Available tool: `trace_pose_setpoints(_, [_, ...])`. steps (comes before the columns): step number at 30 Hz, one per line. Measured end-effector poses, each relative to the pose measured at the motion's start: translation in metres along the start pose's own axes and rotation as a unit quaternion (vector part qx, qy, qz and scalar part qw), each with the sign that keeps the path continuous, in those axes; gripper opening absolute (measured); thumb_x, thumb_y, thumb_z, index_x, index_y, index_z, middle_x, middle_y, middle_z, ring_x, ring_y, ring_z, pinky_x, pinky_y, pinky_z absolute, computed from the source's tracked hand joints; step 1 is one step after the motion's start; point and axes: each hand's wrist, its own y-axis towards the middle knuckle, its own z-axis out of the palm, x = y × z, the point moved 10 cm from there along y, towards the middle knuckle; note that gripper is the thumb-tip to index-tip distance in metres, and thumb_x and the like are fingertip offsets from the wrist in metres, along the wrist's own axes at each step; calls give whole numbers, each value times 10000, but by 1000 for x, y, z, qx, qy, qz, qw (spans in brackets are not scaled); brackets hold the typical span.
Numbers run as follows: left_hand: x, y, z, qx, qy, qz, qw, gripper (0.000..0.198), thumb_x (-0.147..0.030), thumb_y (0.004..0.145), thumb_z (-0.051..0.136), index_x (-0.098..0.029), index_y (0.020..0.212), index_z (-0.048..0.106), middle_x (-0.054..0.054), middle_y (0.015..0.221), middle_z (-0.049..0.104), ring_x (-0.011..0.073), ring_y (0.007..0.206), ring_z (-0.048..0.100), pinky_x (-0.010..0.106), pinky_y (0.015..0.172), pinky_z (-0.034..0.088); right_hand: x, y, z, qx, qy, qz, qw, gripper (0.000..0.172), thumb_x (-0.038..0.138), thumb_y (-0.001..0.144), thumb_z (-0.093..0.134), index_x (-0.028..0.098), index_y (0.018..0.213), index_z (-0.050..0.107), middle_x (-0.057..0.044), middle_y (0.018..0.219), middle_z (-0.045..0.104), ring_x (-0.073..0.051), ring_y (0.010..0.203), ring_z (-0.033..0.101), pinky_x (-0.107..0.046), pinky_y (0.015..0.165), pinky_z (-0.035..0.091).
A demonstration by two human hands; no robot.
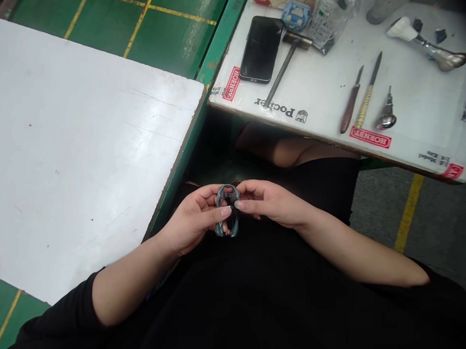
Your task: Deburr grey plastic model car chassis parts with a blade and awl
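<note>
Over my lap I hold a small, dark teal, oval ring-shaped part (228,195) with an open middle and shiny edges. Its exact kind is hard to make out. My left hand (194,216) grips its left side, thumb pressed across the lower middle and fingers behind. On the other side my right hand (270,201) pinches the upper right edge between thumb and fingers. Part of the ring is hidden by both thumbs.
A white-topped table (302,98) ahead to the right bears a phone (261,49), a T-shaped metal hammer (286,65), a red-handled knife (352,101), a file (369,91), a short bulb-handled tool (387,113) and a plastic bag (329,18). A white board (83,149) lies left.
</note>
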Motion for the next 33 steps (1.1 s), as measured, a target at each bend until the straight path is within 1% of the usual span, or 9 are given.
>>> trace_pose_setpoints(3, [1, 0, 2, 14, -25, -7, 1000, 551, -322, 900, 1087, -173, 1365, 833, 38, 1065, 819, 133, 654, 798, 277, 638, 741, 2, 1, 1, 2, 10, -11, 1000, 513, 600, 894, 1069, 186, 1096, 843, -9, 893, 728, -124, 722, 560, -245, 616, 445])
trace_pose_setpoints(7, [2, 0, 6, 36, -77, -15, 996, 524, -307, 932, 1065, -184, 1383, 828, 12, 994, 812, 124, 647, 800, 247, 644, 730, 6, 2, 0, -10, 14, -29, 999, 489, 627, 919, 1042, 200, 1052, 842, 11, 822, 692, -126, 688, 523, -265, 617, 411])
trace_pose_setpoints(12, [1, 0, 7, 50, -101, -10, 994, 490, -290, 958, 1046, -184, 1388, 836, 20, 1004, 824, 117, 657, 811, 215, 644, 719, 13, 0, 1, -28, -12, -55, 998, 513, 655, 869, 1076, 236, 1041, 836, -14, 895, 728, -187, 818, 636, -322, 745, 556])
trace_pose_setpoints(16, [-2, 0, 5, 49, -85, 5, 995, 486, -271, 961, 1038, -200, 1394, 831, 28, 1057, 837, 134, 670, 829, 231, 644, 731, 13, -1, 3, -30, -24, -46, 998, 521, 681, 866, 1069, 247, 1032, 834, -16, 867, 712, -220, 851, 665, -354, 783, 597])
trace_pose_setpoints(20, [-6, 0, 5, 46, -60, 25, 997, 469, -257, 965, 1029, -208, 1386, 829, 22, 1095, 822, 130, 681, 823, 255, 661, 750, 14, -2, 3, -29, -21, -47, 998, 500, 639, 865, 1082, 238, 1031, 834, -9, 861, 709, -197, 809, 637, -335, 745, 574])
trace_pose_setpoints(23, [-9, -1, 6, 42, -40, 45, 997, 477, -242, 964, 1026, -212, 1397, 827, 18, 1104, 808, 139, 714, 828, 263, 668, 752, 11, -2, 5, -17, 11, -33, 999, 497, 628, 890, 1061, 212, 1032, 828, 4, 832, 696, -147, 711, 563, -282, 632, 483])
trace_pose_setpoints(26, [-11, -2, 7, 44, -15, 64, 997, 481, -215, 962, 1021, -214, 1403, 827, 17, 1080, 808, 167, 756, 851, 273, 679, 752, 7, -1, 7, -7, 30, -14, 999, 508, 637, 912, 1035, 190, 961, 799, 12, 789, 676, -118, 646, 520, -252, 558, 407])
trace_pose_setpoints(30, [-13, -3, 7, 51, 8, 91, 995, 465, -175, 976, 1001, -233, 1409, 843, 12, 1059, 821, 166, 782, 856, 273, 711, 759, 4, -1, 7, 1, 35, 3, 999, 535, 647, 902, 1037, 189, 885, 763, 11, 766, 660, -111, 644, 516, -229, 540, 400])
trace_pose_setpoints(33, [-14, -4, 7, 53, 16, 100, 993, 467, -159, 978, 995, -237, 1415, 851, 21, 1084, 831, 166, 810, 855, 276, 725, 767, -1, -2, 9, 16, 59, 23, 998, 547, 660, 891, 1039, 190, 882, 758, 13, 749, 644, -112, 640, 514, -215, 519, 388])
